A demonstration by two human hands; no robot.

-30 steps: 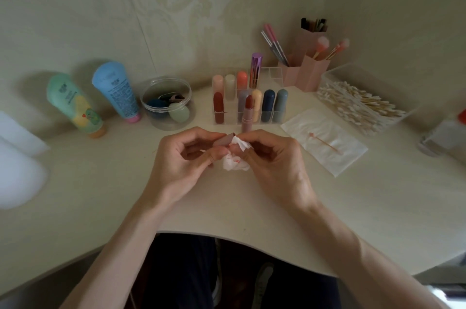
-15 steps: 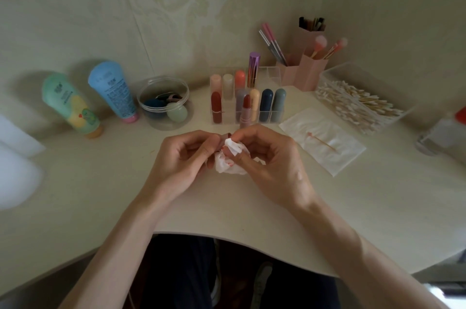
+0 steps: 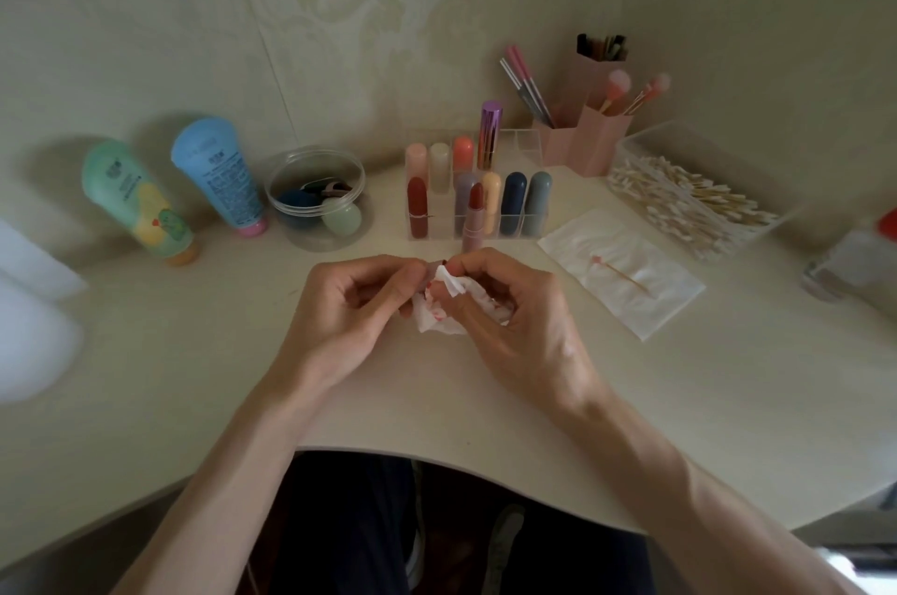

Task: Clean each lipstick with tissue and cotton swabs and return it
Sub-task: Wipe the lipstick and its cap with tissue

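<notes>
Right hand (image 3: pixel 514 317), fingers curled, pinches a crumpled, red-smeared tissue (image 3: pixel 444 303) above the table (image 3: pixel 194 351). Left hand (image 3: pixel 354 308) pinches a pinkish piece (image 3: pixel 431 273) against it, mostly hidden, probably a cap. The uncapped lipstick (image 3: pixel 473 218) stands just before the rack (image 3: pixel 529 225). Its stick is likely soft and easily smeared, so hold the stiff, light case. Fingertip contact is obscured.

On the desk (image 3: pixel 679 376), two tubes (image 3: pixel 218 177) lean left of a round tub (image 3: pixel 315 196). Right of it stands the lipstick organiser (image 3: pixel 514 225), with the brush holder (image 3: pixel 597 143) behind. The cotton-swab box (image 3: pixel 689 201) sits rightmost, behind a flat tissue (image 3: pixel 621 274).
</notes>
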